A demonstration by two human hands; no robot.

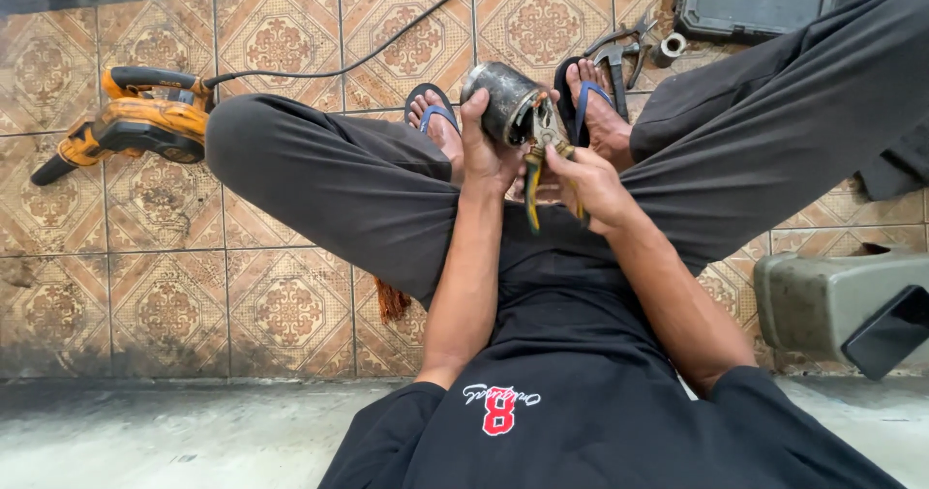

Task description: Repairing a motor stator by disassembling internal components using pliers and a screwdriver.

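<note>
- Tiles [290,305] with a brown floral pattern cover the floor; an orange power tool [131,121] lies at the upper left of the frame, its black cord [387,44] running toward the top centre.
- A dark case [750,0] sits at the top right, with dark hand tools [619,59] just left of it; a grey box [832,300] stands at the right edge.
- Crossed legs in dark trousers and feet in blue sandals [435,112] ring the hands closely.
- The left hand [484,150] is closed around a dark metal cylinder [503,102] at upper centre, its open end turned toward the right.
- The right hand [590,184] grips yellow-handled pliers [542,160], whose nose touches the cylinder's rim.
- Both forearms reach up from the lower frame and meet at the centre.
</note>
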